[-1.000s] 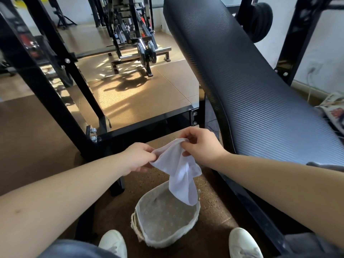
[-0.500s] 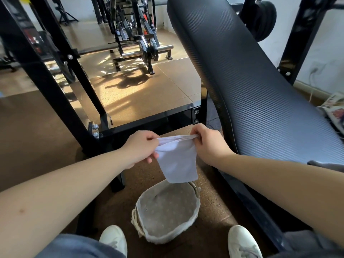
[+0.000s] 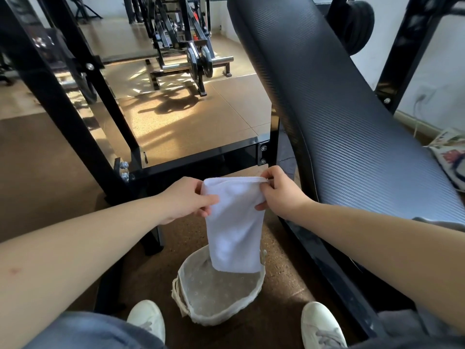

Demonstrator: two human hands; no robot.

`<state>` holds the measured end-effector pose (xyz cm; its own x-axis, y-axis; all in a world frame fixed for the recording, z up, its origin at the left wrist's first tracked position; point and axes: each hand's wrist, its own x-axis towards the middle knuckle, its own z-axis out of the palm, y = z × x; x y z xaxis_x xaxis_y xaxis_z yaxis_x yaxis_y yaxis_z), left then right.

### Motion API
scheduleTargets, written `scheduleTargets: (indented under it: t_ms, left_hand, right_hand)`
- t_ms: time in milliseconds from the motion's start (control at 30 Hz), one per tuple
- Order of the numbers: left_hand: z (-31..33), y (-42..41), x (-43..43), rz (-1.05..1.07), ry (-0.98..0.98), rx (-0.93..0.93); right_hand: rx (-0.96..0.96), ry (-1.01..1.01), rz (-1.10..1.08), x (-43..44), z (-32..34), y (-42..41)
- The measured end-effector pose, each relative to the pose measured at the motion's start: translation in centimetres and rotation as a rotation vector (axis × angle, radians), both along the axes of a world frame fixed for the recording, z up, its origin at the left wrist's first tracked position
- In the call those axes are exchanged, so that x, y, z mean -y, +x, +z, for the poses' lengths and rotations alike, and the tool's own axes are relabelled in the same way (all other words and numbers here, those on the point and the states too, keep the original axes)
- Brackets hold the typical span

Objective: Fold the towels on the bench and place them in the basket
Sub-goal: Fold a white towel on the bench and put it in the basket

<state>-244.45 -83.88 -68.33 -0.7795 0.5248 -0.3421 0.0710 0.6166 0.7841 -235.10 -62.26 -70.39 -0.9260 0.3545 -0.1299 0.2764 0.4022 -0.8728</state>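
Note:
A small white towel hangs folded in the air, held by its top edge. My left hand pinches its left corner and my right hand pinches its right corner. The towel's lower end dangles just above the far rim of a round fabric-lined basket, which stands on the floor between my two white shoes. The basket's lining shows, with nothing seen inside. The black padded bench slopes up along my right side. A patterned cloth lies at the bench's far right edge.
A black steel rack frame crosses the floor just beyond my hands, with an upright post at the left. A barbell stand with weight plates sits farther back. My shoes flank the basket.
The bunched towel has been pulled out flat between both hands and now hangs longer, down to the basket's rim. Both hands rose slightly and spread apart.

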Motion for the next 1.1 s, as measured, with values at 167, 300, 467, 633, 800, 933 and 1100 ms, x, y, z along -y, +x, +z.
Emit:
scheduleTargets:
  t_ms: [167,300,467,633,800,933,1100]
  left_hand:
    - [-1.4,-0.1,0.0,0.070,0.092,0.143]
    - [-1.6,-0.8,0.2,0.240,0.244,0.207]
    - [-1.2,-0.9,0.4,0.204,0.235,0.100]
    - [-1.4,-0.4,0.0,0.124,0.172,-0.103]
    - [-1.3,-0.4,0.6,0.051,0.181,-0.152]
    - [-1.3,-0.2,0.5,0.014,0.092,-0.252]
    - [-1.8,-0.2,0.5,-0.038,-0.105,-0.416]
  right_hand:
    - [0.068,-0.066,0.060,-0.2,-0.2,0.0]
    - [0.029,-0.077,-0.013,-0.1,0.3,0.3]
    - [-0.052,-0.029,-0.038,-0.1,0.8,0.3]
    - [-0.030,-0.034,0.009,-0.1,0.4,0.1]
    - [0.014,-0.129,0.081,-0.1,0.4,0.2]
    - [0.040,-0.124,0.120,0.0,0.5,0.3]
    - [0.065,0.187,0.140,-0.3,0.2,0.4]
